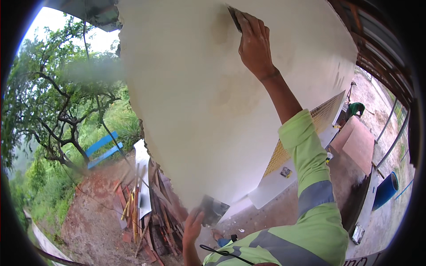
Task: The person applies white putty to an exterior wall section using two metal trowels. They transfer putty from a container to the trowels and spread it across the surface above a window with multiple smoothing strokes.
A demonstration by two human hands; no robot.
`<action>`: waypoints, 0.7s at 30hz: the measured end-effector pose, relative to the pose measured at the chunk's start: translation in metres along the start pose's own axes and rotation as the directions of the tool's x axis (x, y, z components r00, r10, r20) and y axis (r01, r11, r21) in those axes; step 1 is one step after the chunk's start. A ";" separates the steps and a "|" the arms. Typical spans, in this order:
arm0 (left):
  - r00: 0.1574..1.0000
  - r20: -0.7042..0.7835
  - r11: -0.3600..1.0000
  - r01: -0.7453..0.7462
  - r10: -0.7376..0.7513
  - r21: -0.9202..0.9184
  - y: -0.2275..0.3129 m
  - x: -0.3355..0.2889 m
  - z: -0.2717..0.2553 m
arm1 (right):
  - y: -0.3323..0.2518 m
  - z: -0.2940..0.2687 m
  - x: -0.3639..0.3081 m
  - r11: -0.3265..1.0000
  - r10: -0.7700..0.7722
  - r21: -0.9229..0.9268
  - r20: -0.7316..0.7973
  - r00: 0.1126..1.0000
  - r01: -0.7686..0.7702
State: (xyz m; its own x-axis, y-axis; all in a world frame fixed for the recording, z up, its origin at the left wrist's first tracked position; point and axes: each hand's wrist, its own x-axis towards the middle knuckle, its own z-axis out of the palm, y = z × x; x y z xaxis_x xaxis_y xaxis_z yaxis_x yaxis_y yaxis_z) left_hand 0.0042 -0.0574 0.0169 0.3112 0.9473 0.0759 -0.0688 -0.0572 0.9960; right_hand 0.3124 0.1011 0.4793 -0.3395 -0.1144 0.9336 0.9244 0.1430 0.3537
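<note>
A large off-white wall point(191, 119) fills the middle of the view, with darker damp-looking patches on it. My right hand point(256, 48) is raised high against it. Its fingers press a thin, dark putty knife blade point(234, 18) onto the surface, beside a brownish smudge. Low down near my body, my left hand point(192, 227) is closed on a flat, squarish dark plate point(214, 210) with pale smears. That plate is near the wall's lower edge; whether it touches the wall I cannot tell.
Loose planks point(155, 226) lie piled at lower left, beyond the wall's ragged edge. A yellow lattice panel point(326, 111) stands right of the wall. Farther right are a person in green point(356, 108) and a blue barrel point(385, 190). Roof beams point(377, 37) hang at upper right.
</note>
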 end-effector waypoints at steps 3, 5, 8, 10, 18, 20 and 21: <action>1.000 0.026 0.999 -0.018 0.017 0.034 -0.011 0.005 0.005 | -0.008 0.013 -0.002 1.000 -0.008 -0.028 0.017 1.000 0.009; 0.999 0.038 1.000 -0.013 0.012 0.027 -0.008 0.002 0.009 | -0.031 0.006 -0.020 0.997 -0.075 -0.015 0.118 0.990 0.077; 0.995 0.075 0.988 0.075 -0.065 -0.137 0.009 -0.005 0.011 | -0.055 -0.011 -0.060 0.993 -0.116 0.047 0.212 0.970 0.109; 0.997 0.064 0.987 0.052 -0.043 -0.154 0.011 -0.005 0.012 | -0.053 -0.021 -0.066 0.990 -0.122 0.100 0.276 0.953 0.098; 0.997 0.075 0.998 0.037 -0.033 -0.043 0.001 -0.001 0.018 | -0.003 0.005 -0.005 0.987 -0.145 -0.062 0.043 0.988 0.148; 0.998 0.053 0.999 0.040 -0.038 -0.030 -0.004 -0.001 0.016 | -0.020 0.017 -0.021 0.987 -0.135 -0.081 0.078 0.988 0.141; 0.999 0.042 1.000 0.025 -0.024 -0.017 -0.006 -0.003 0.015 | -0.029 0.020 -0.035 0.985 -0.124 -0.103 0.118 0.985 0.137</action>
State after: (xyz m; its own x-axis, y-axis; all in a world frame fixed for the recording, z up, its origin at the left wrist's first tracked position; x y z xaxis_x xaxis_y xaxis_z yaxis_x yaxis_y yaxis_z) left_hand 0.0179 -0.0642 0.0116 0.3526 0.9342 0.0541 -0.0774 -0.0285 0.9966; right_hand 0.2937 0.1206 0.4378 -0.4699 -0.0147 0.8826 0.8823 0.0243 0.4701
